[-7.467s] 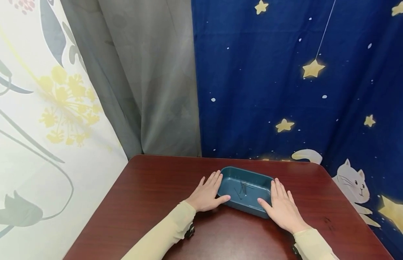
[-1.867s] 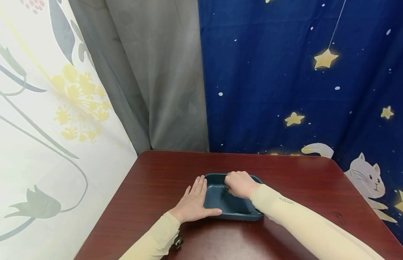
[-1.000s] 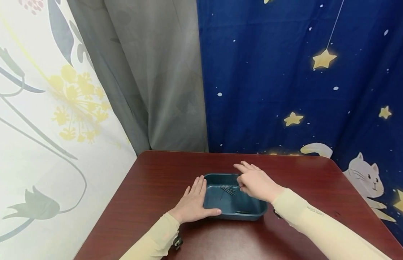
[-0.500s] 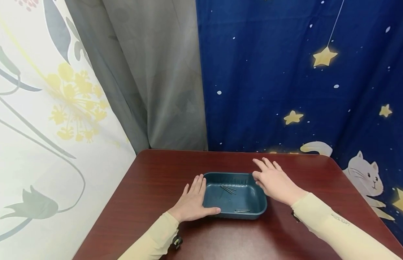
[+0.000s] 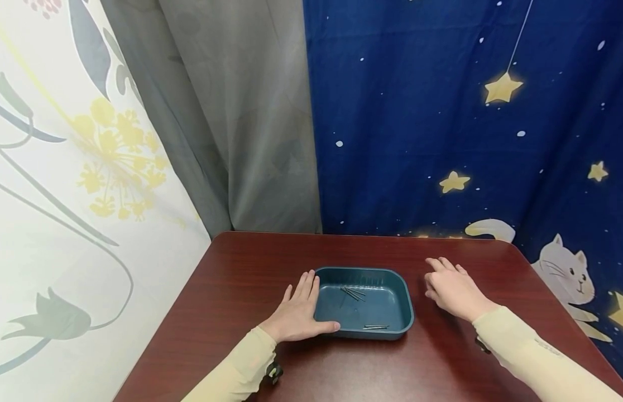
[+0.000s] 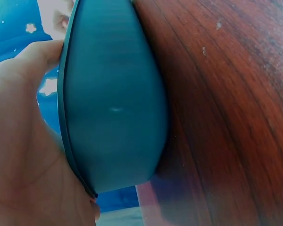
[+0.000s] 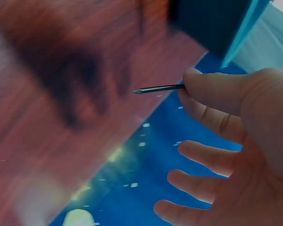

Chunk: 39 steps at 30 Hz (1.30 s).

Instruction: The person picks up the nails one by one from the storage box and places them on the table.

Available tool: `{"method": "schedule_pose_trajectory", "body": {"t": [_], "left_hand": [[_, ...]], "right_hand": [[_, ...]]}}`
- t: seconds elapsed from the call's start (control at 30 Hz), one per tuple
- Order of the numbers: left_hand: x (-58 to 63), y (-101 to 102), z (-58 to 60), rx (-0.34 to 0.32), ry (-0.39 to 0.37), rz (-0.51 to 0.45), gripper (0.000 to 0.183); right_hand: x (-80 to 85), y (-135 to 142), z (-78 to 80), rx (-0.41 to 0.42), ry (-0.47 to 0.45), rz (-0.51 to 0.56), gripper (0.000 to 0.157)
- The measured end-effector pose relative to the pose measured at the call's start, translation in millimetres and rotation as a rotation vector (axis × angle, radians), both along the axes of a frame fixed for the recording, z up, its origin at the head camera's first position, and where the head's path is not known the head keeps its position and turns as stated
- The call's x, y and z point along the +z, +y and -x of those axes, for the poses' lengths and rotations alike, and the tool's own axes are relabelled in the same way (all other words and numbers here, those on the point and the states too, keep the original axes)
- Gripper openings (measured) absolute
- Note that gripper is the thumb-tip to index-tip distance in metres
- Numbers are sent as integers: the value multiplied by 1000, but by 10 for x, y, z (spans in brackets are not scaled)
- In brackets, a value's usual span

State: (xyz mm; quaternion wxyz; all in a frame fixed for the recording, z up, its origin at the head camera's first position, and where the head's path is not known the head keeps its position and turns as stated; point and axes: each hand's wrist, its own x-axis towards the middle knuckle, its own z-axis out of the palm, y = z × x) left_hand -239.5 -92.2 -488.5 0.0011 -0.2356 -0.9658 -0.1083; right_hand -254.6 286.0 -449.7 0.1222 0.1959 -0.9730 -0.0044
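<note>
A dark teal plastic tray [image 5: 384,306] sits on the table, with several thin nails [image 5: 353,293] in a small fan towards its left and a few more nails [image 5: 375,327] lying along its front wall. My left hand [image 5: 298,314] rests on the tray's left end, fingers straight and thumb on the front rim; in the left wrist view the palm lies against the rim. To the right of the tray, above the table, my right hand [image 5: 454,289] pinches one nail [image 7: 158,88] between thumb and index finger. Its pointed end sticks out; the other fingers are spread.
The reddish-brown wooden table [image 5: 261,257] extends around the tray. Behind it hang a grey curtain [image 5: 271,139] and a blue starry curtain [image 5: 402,111]; a white floral curtain [image 5: 50,234] is at the left.
Earlier both hands lay on the tray, which stood at a slant with the nails mid-tray. The right hand has since reached in and moved out rightward with a nail; the left hand stays put.
</note>
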Motion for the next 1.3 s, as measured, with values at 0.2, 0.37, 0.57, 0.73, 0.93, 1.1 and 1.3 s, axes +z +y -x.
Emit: {"method": "schedule_pose_trajectory", "body": {"t": [0.2,0.37,0.57,0.73,0.93,1.1,1.3], "left_hand": [[12,-3,4,-2,-12,8,120],[2,-5,13,-6,-1,18,122],[5,-2,9,-2,-7,-1,122],[10,-5,17,-8,-5,-12,121],[26,2,10,-19,-6,-13,119],[27,-1,-1,-18,-9,-31,119],[14,1,2,-14,-13,-36,119]], "right_hand": [[-154,202,23,-51,-64,24,17],[-239,321,22,-73,-99,31,28],[-304,403,-5,-90,-114,48,27],[-349,435,-36,-92,-116,54,26],[-372,459,-69,-108,-112,68,28],[-388,468,-89,-117,-114,74,31],[-392,465,-100,-125,-114,77,32]]}}
